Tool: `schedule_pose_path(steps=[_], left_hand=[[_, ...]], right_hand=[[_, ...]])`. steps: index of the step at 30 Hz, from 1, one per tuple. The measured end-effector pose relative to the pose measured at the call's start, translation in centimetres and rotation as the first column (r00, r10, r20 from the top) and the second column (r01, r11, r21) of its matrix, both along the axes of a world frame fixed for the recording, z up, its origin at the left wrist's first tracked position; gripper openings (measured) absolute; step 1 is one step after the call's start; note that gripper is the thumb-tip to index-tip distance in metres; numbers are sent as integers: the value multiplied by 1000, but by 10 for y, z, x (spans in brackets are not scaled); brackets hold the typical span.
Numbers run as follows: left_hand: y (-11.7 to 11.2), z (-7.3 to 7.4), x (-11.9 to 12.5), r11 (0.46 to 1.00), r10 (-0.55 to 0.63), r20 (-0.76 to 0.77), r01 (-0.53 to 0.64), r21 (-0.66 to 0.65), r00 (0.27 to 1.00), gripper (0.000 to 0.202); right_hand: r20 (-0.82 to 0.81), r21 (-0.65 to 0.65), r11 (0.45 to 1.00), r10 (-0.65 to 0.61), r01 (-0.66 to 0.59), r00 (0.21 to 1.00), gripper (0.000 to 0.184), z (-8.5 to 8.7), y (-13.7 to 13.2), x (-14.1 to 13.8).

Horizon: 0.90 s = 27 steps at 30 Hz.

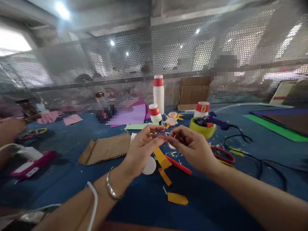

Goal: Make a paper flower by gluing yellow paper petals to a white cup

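Observation:
My left hand [142, 149] and my right hand [196, 149] meet tip to tip above the middle of the table. The left thumb and fingers are pressed together at their ends; what lies between them is too small to name. My right hand is closed in a pinch, with a small dark thing partly hidden in its fingers. Below the hands lie yellow-orange paper strips [163, 158], a white paper disc [149, 166] and a red-handled tool [180, 165]. A cut yellow-orange paper piece [177, 198] rests closer to me.
Behind the hands stands a tall stack of paper cups [158, 96]. A blue glue gun [218, 121] rests on a yellow tape roll [204, 130], its black cord trailing right. Corrugated cardboard [108, 149] lies left. Another person's hand [11, 128] is at the far left.

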<state>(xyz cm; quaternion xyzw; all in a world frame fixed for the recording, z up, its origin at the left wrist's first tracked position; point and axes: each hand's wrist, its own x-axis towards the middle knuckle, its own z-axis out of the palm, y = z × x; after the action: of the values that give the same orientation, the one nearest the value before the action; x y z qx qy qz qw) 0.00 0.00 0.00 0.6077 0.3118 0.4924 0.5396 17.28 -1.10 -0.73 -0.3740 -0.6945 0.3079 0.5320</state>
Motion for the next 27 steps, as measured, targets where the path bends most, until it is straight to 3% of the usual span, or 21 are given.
schedule_pose_path(steps=[3, 6, 9, 11, 14, 23, 27], left_hand=[[6, -3, -1, 995, 86, -55, -89, -39, 995, 26], [7, -1, -2, 984, 176, -134, -177, 7, 975, 25], [6, 3, -4, 968, 245, -167, -232, 92, 955, 23], [6, 4, -5, 960, 273, -167, -255, 118, 948, 22], [9, 4, -7, 941, 323, -126, -303, 155, 938, 18], [12, 3, -9, 922, 355, -50, -340, 187, 934, 13], [12, 4, -9, 919, 353, -46, -337, 204, 935, 12]], right_hand=[[-66, -72, 997, -42, 37, 997, 24, -5, 16, 9], [-74, -152, 977, -161, 149, 984, 23, -11, 32, 19], [76, -130, 966, -213, 221, 974, 23, -15, 44, 31], [282, -65, 953, -266, 295, 922, 22, -16, 48, 36], [493, -47, 952, -241, 302, 836, 20, -17, 49, 37], [705, -27, 941, -222, 338, 674, 16, -36, 50, 30], [728, -25, 931, -233, 364, 644, 9, -44, 54, 29]])
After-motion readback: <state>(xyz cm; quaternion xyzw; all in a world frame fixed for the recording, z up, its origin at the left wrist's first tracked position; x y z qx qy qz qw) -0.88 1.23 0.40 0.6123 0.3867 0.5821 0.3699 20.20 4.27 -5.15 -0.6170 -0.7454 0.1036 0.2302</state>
